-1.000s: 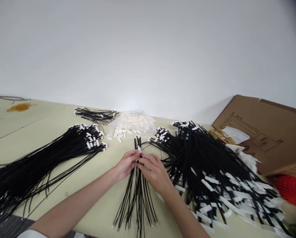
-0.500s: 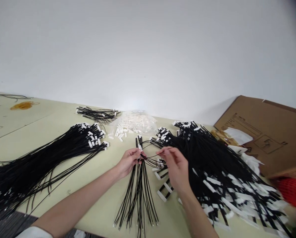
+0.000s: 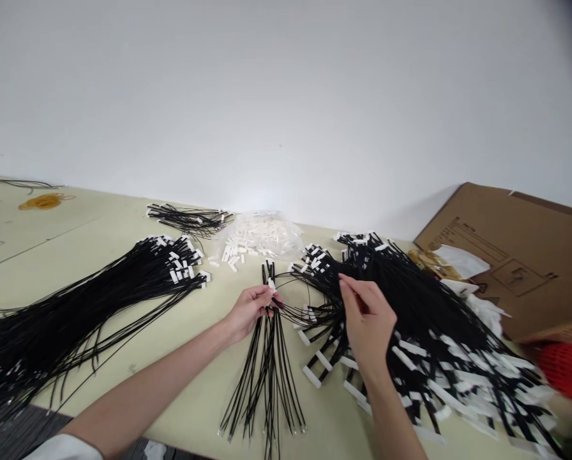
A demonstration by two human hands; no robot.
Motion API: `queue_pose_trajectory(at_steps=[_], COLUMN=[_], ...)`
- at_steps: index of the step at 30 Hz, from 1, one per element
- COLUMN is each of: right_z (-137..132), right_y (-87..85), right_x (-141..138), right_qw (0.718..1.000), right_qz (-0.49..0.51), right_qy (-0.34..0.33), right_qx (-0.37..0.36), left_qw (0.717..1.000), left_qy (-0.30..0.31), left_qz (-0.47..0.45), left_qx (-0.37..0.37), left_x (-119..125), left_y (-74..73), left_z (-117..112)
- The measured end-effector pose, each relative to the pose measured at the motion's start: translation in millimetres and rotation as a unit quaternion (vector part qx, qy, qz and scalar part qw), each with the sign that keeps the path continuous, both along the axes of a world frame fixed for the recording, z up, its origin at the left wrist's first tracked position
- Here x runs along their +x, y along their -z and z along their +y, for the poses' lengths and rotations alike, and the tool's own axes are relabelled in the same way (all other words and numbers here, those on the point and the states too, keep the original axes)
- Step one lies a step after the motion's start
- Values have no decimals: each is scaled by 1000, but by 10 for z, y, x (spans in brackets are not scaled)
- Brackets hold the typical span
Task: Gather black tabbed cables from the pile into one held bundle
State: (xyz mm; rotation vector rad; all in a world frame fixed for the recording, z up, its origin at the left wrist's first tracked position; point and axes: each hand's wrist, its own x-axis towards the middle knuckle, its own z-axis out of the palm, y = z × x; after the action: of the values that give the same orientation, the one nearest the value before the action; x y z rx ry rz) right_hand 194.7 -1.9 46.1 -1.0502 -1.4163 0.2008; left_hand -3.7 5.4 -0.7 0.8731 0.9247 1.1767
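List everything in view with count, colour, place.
table: one, pale yellow-green, foreground
wall: one, pale grey, behind
left cable pile: one, black, white-ended, left
small cable bundle: one, black, white-ended, back
thin wires: few, dark, far left
rubber-band clump: one, yellow, far left
clear plastic bag: one, white connectors inside, back centre
loose connectors: several, white, before bag
cable fan: one, black, front centre
right cable pile: one, black, white-ended, right
cardboard box: one, brown, right
white wrapping: several pieces, white, beside box
red mesh: one, red, right edge
floor: dark grey, lower left
sleeve: one, white, bottom left
hands: two, bare; left pinching connector and cables, centre; right fingertips together, before right pile
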Motion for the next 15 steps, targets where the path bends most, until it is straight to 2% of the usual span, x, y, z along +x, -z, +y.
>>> queue_pose_trajectory(at_steps=[3, 6, 11, 15], right_z=[-33, -37, 7, 74], right_y=[-1, 1, 16, 39], right_x=[-53, -42, 32, 114], right_qw=[999, 999, 994, 980], right_qz=[-52, -43, 31, 122], right_qy=[-11, 24, 101, 155], right_qx=[0, -7, -19, -4], left_qw=[1000, 1000, 1000, 1000], left_qy=[-1, -2, -11, -10], left_qz=[0, 4, 5, 10], left_qx=[-4, -6, -12, -9], left_x=[7, 16, 20, 22], left_y=[-6, -19, -31, -42], left_z=[-2, -6, -6, -5])
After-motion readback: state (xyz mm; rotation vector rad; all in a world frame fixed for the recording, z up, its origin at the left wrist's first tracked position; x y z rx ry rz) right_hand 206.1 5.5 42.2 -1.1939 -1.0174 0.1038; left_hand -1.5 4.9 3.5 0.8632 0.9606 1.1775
